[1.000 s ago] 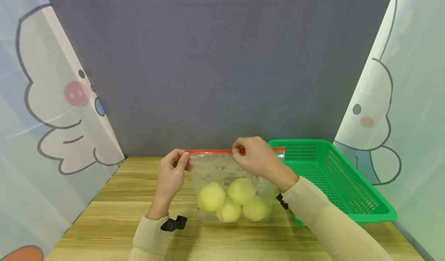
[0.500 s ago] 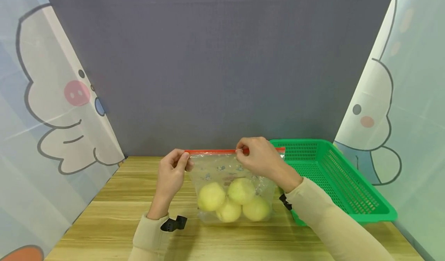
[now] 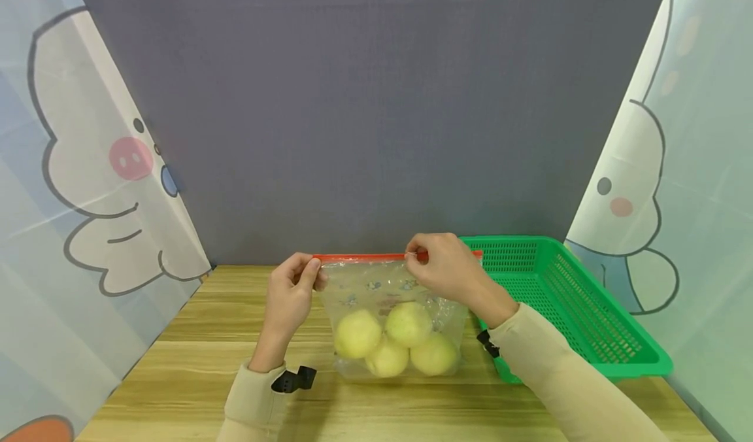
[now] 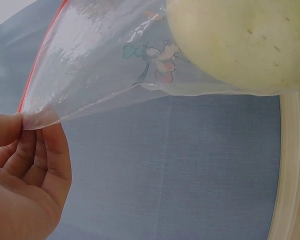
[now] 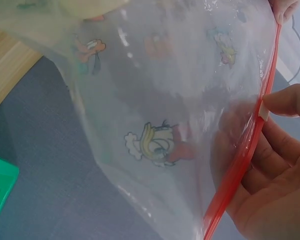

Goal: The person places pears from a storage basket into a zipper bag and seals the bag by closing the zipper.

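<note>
A clear zip bag [image 3: 365, 288] with a red zip strip [image 3: 359, 257] and printed cartoon figures stands upright on the table. Several round yellow-green fruits [image 3: 357, 334] with small brown specks lie in its lower part. At the bag's top left corner, my left hand [image 3: 292, 291] pinches the end of the strip between thumb and fingers. My right hand [image 3: 447, 269] pinches a small whitish slider [image 5: 263, 111] on the strip, right of the middle, with the thumb on the near side and fingers behind the bag. Beyond it, the strip's right end sticks out past the hand.
A green slotted plastic basket [image 3: 638, 363] stands at the right, close behind my right forearm. Wood-grain table [image 3: 194, 363] shows to the left and in front of the bag. A dark grey cloth [image 3: 376, 115] hangs behind, with printed curtains [image 3: 94, 167] at both sides.
My right hand has slid a short way to the right along the red strip with the slider. The left hand and the fruits have stayed in place.
</note>
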{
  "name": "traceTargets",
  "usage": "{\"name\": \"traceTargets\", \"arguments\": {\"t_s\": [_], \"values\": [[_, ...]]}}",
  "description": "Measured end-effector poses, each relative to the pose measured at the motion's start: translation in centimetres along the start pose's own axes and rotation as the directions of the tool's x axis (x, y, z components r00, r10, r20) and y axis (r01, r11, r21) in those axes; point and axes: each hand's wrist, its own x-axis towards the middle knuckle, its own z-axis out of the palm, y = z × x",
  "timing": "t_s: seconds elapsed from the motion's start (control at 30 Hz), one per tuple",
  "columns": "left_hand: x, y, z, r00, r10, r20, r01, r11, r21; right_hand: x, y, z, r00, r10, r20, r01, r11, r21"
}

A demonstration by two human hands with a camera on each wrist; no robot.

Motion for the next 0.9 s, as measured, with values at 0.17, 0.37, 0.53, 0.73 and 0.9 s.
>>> {"name": "traceTargets", "arguments": {"t_s": [0.17, 0.37, 0.53, 0.73, 0.9], "values": [[-0.03, -0.04, 0.03, 1.000, -0.008, 0.000, 0.008, 1.000, 0.002, -0.14, 0.26, -0.10, 1.000, -0.012, -0.006, 0.012, 1.000, -0.010], [-0.04, -0.06, 0.09, 1.000, -0.003, -0.001, 0.003, 1.000, 0.005, -0.30, 0.55, -0.23, 1.000, -0.015, -0.011, 0.015, 1.000, -0.013], [-0.02, -0.08, 0.04, 1.000, -0.007, 0.001, 0.007, 1.000, 0.004, -0.42, 0.60, -0.33, 1.000, 0.006, -0.008, -0.007, 1.000, -0.012], [0.04, -0.13, -0.12, 1.000, -0.015, 0.001, 0.015, 1.000, 0.007, -0.53, 0.53, -0.41, 1.000, 0.016, -0.009, -0.016, 1.000, -0.006], [0.08, -0.20, -0.31, 1.000, -0.011, -0.003, 0.011, 1.000, 0.016, -0.46, 0.39, -0.45, 0.999, 0.033, -0.003, -0.033, 0.999, -0.013]]}}
